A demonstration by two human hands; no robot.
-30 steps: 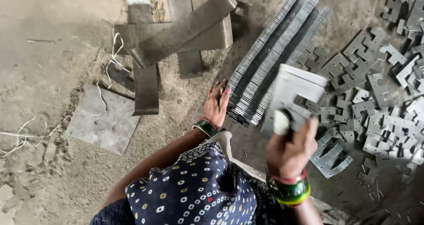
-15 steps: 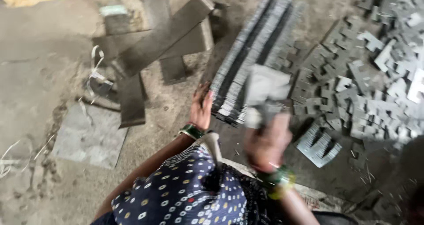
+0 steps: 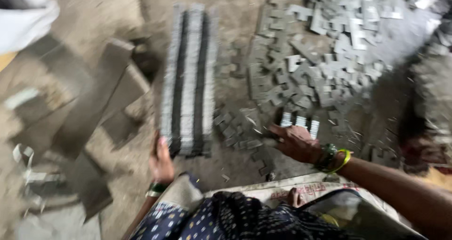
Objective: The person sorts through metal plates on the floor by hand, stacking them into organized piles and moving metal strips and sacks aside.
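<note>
Stack (image 3: 189,80): long row of thin E-shaped metal plates, packed on edge, running away from you across the dirt floor (image 3: 94,14). Picture is blurred, so fine detail is unsure.

Your left hand (image 3: 161,161) sits at the stack's near end, left corner, fingers up against the end plates. It looks pressed flat, not clamped; I cannot tell if it grips anything.

Your right hand (image 3: 296,143) is right of the stack, well apart from the left, palm down over a small bundle (image 3: 300,121) of the same plates. Fingers seem spread on it; whether they close around it, cannot tell.

Further right of the stack: loose pile (image 3: 325,56) of scattered plates. Left of the stack: flat metal strips (image 3: 101,98), lying crossed.

Risks, as I judge them:
- The stack is braced only at your end. Ease off the left hand and the end plates could tip and fan out.
- Plate edges look thin. Sliding bare fingers along them could cut.
- A loose hold on the bundle could let plates slip and skew.
- Scattered plates just beside the stack could snag the bundle on its way over.
</note>
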